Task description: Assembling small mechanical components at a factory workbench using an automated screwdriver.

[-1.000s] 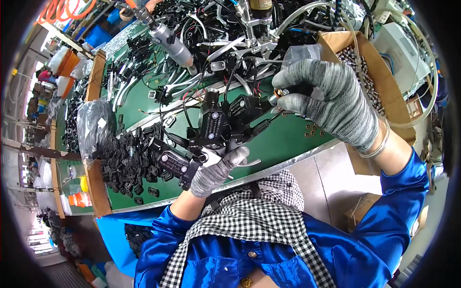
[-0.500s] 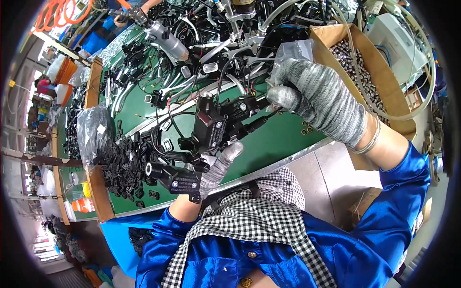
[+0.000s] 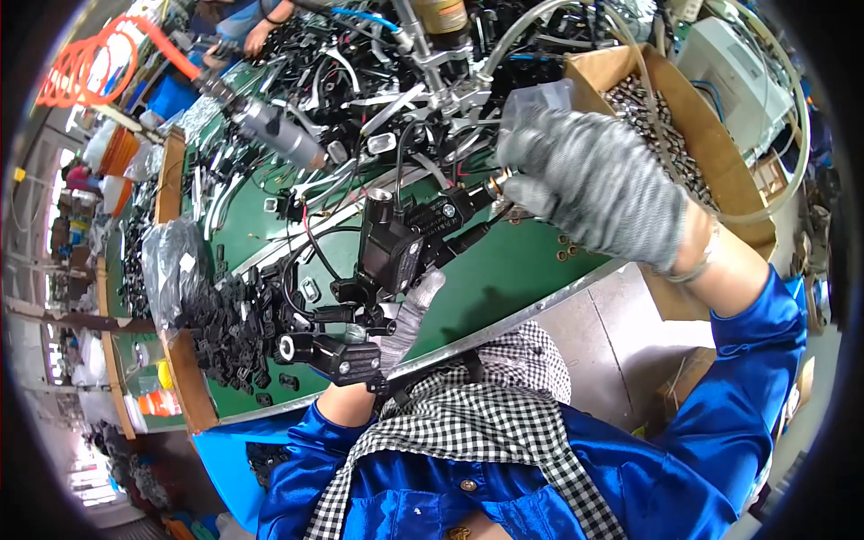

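Observation:
My left hand (image 3: 413, 315), in a grey knit glove, is closed round a bundle of black brake lever cylinders (image 3: 392, 256) with thin cables. The bundle is held above the bench's front edge. One cylinder (image 3: 344, 357) points left with its round open end. Another cylinder (image 3: 445, 211) reaches toward my right hand (image 3: 598, 184). At its tip sits a small copper-coloured ring (image 3: 496, 185). My right hand, also gloved and slightly blurred, has its fingers bent together at that tip. What lies between the fingers is hidden. Several loose copper rings (image 3: 565, 248) lie on the bench below.
A cardboard box (image 3: 733, 171) of small metal fittings (image 3: 670, 135) stands at the right. Small black parts (image 3: 238, 328) are heaped at the left, by a grey plastic bag (image 3: 175, 270). A power driver (image 3: 274, 130) hangs over piled levers. Another person's hand (image 3: 259, 38) shows at the far left.
My right hand has turned and moved slightly, and the copper-coloured ring now shows at the cylinder's tip. The bundle in my left hand has tilted a little. The view has shifted slightly.

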The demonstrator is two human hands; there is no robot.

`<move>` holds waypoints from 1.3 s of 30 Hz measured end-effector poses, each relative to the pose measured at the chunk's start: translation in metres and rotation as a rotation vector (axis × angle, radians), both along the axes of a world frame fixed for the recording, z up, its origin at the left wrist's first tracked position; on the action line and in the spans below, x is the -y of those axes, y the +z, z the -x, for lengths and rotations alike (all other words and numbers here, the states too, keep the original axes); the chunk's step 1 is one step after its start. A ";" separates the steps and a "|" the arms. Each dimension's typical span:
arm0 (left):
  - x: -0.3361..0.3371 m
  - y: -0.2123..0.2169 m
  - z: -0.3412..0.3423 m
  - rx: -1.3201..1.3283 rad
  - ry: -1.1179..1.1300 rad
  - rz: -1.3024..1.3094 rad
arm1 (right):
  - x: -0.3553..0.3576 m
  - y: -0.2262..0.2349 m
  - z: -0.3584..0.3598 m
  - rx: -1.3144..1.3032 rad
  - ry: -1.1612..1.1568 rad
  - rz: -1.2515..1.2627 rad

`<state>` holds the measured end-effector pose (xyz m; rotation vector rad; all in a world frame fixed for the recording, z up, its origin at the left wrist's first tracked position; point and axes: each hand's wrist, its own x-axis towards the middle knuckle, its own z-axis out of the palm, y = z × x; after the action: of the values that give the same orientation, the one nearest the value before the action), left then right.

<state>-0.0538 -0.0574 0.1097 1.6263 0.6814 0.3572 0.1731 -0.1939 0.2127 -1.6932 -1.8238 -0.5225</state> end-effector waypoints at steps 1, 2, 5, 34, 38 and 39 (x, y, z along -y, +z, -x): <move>0.003 0.002 -0.005 0.002 -0.023 0.044 | 0.005 0.000 0.001 0.012 -0.028 0.007; 0.000 -0.006 -0.003 0.014 -0.054 0.051 | 0.010 -0.003 0.002 -0.238 -0.108 0.259; -0.005 -0.033 -0.010 0.068 -0.113 -0.003 | 0.019 0.008 -0.001 -0.650 -0.211 0.580; -0.004 -0.038 -0.019 0.141 -0.189 -0.164 | 0.056 -0.117 -0.244 -0.092 -0.977 0.610; -0.002 -0.037 -0.022 0.135 -0.210 -0.155 | 0.061 -0.122 -0.239 -0.159 -1.048 0.544; -0.002 -0.036 -0.023 0.142 -0.207 -0.142 | 0.062 -0.123 -0.239 -0.190 -1.081 0.508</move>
<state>-0.0311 -0.0559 0.0735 1.7693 0.3827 0.3723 0.4125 -0.2558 0.0901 -2.9184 -0.7939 -0.2767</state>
